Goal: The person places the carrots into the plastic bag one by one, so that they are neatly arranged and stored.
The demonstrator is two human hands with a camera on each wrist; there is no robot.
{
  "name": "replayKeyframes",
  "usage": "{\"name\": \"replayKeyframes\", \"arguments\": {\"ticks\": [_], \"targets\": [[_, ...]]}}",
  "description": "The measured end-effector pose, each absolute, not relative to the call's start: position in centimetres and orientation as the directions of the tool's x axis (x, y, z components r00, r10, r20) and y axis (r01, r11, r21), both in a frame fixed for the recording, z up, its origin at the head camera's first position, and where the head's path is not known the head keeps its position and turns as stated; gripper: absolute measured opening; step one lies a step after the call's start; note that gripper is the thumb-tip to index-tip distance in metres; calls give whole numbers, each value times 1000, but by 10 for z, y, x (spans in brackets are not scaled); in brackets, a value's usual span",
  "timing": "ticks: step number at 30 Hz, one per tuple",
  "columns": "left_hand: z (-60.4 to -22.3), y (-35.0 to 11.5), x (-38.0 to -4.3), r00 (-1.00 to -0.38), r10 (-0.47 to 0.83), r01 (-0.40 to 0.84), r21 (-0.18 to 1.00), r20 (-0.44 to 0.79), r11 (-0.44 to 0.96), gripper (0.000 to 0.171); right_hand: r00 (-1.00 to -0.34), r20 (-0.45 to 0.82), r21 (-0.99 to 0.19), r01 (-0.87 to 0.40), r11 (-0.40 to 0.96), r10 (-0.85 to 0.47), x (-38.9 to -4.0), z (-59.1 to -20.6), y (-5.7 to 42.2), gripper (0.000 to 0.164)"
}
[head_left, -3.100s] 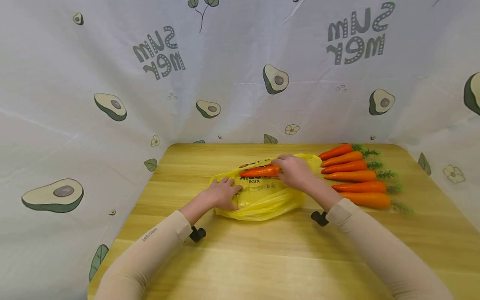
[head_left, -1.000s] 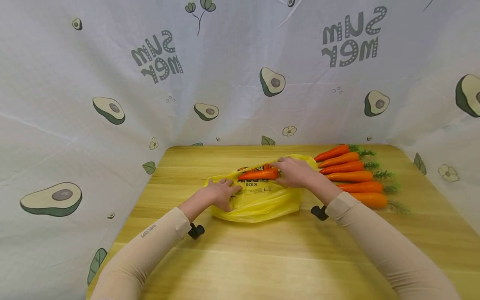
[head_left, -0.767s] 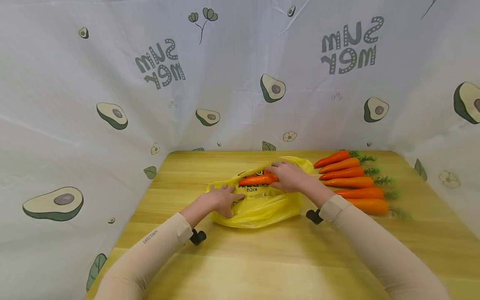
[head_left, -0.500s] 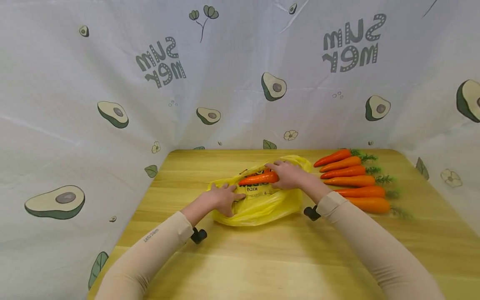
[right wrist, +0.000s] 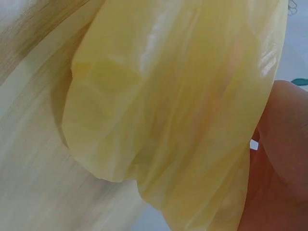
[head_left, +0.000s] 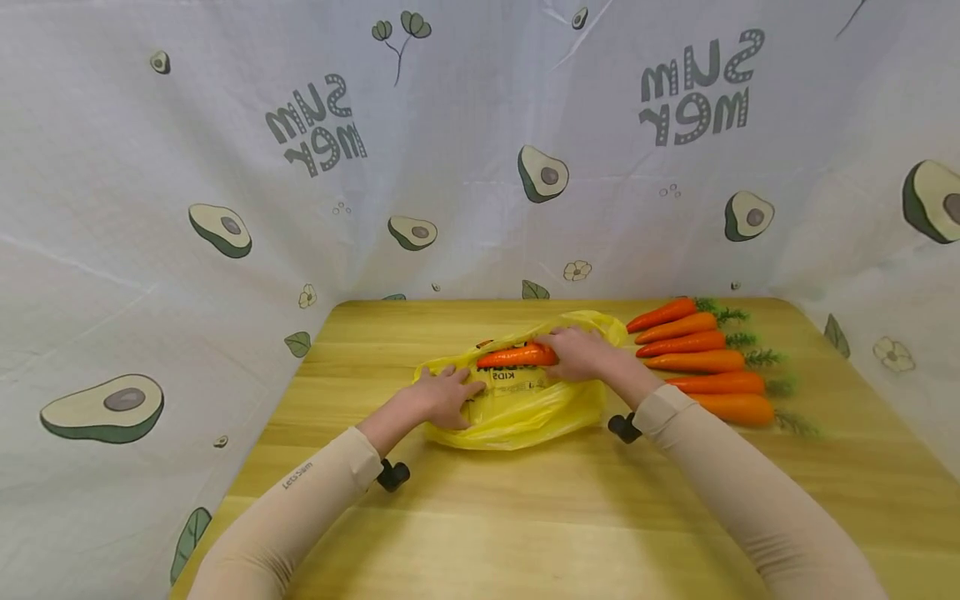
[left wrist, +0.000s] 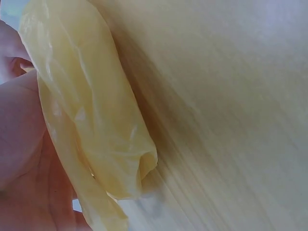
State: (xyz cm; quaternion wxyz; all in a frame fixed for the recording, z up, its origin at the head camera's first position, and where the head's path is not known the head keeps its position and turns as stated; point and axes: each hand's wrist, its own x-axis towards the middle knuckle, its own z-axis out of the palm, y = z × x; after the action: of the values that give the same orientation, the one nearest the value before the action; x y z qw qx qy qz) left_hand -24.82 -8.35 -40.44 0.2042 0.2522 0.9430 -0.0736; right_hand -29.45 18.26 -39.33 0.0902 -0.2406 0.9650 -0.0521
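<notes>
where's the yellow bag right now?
Head view: the yellow bag lies mid-way across the wooden table, left hand at its left end, right hand toward its right end, just left of six loose carrots.

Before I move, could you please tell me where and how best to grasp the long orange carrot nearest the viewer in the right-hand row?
I'd probably come down from above and grip the orange carrot at its thick right end, beside the feathery green leaves: bare wooden table borders its near side, while the right arm's beige sleeve hides its left tip.
</notes>
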Motion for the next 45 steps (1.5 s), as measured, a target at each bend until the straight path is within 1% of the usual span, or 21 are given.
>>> {"name": "replayKeyframes", "arguments": {"ticks": [4,8,14,20,24,31,37,45], "targets": [[-403,-83,-249,-792,452,505,-25,-410,863,77,-852,-103,-126,-500,857,-513,-295,-388,182,66],[-404,-83,-250,-790,456,507,-18,-409,862,77,-842,-70,-146,-522,840,-535,-293,-381,183,63],[-406,-85,-252,-792,455,505,-20,-408,863,77,-844,-29,-225,-517,826,-536,-288,-369,187,58],[-408,-87,-253,-790,466,507,2,-398,862,76,-847,13,-330,-505,797,-531,-275,-355,195,54],[-409,-89,-253,-786,471,508,16,-401,861,76,-850,54,-370,-504,781,-523,-265,-344,206,56],[-414,-91,-253,-789,457,494,20,-411,869,77,-843,105,-386,-524,760,-528,-253,-336,226,57],[-415,-94,-252,-772,469,495,56,-429,867,77,-861,117,-397,-497,771,-495,-246,-337,247,59],[-414,-97,-256,-761,477,491,90,-439,866,78,-875,133,-432,-474,767,-466,-238,-328,275,61]]}}
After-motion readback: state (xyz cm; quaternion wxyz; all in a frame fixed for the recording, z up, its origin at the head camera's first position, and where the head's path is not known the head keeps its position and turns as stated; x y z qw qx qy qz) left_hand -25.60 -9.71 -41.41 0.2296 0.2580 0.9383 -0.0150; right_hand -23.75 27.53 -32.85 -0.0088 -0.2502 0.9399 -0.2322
